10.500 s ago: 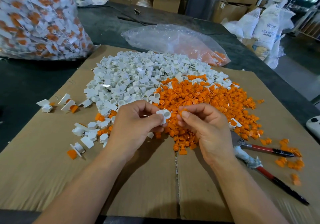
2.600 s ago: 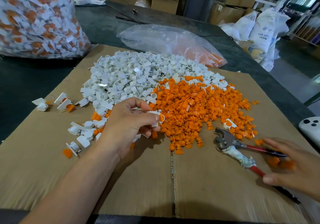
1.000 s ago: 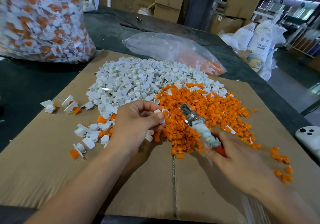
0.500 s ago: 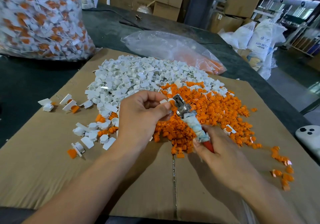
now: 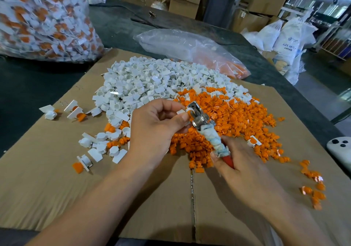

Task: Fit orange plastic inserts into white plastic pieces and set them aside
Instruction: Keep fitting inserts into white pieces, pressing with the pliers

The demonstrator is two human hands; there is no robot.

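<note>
My left hand (image 5: pixel 153 129) pinches a small white plastic piece (image 5: pixel 182 112) between thumb and fingers above the cardboard. My right hand (image 5: pixel 241 162) grips the red, cloth-wrapped handles of pliers (image 5: pixel 206 127), whose metal jaws touch the white piece. Behind the hands lie a heap of white pieces (image 5: pixel 152 82) and a heap of orange inserts (image 5: pixel 233 116). Several assembled white-and-orange pieces (image 5: pixel 100 145) lie to the left of my left hand.
The brown cardboard sheet (image 5: pixel 57 188) covers a dark table. A big clear bag of assembled pieces (image 5: pixel 43 19) stands at the back left, and a flatter plastic bag (image 5: pixel 190 46) lies behind the heaps. A white device (image 5: pixel 341 150) sits at the right edge. Loose orange inserts (image 5: pixel 313 185) lie at the right.
My right hand left the white piece, picked up the pliers from the right of the cardboard and brought their jaws to the piece. My left hand kept holding it, raised slightly.
</note>
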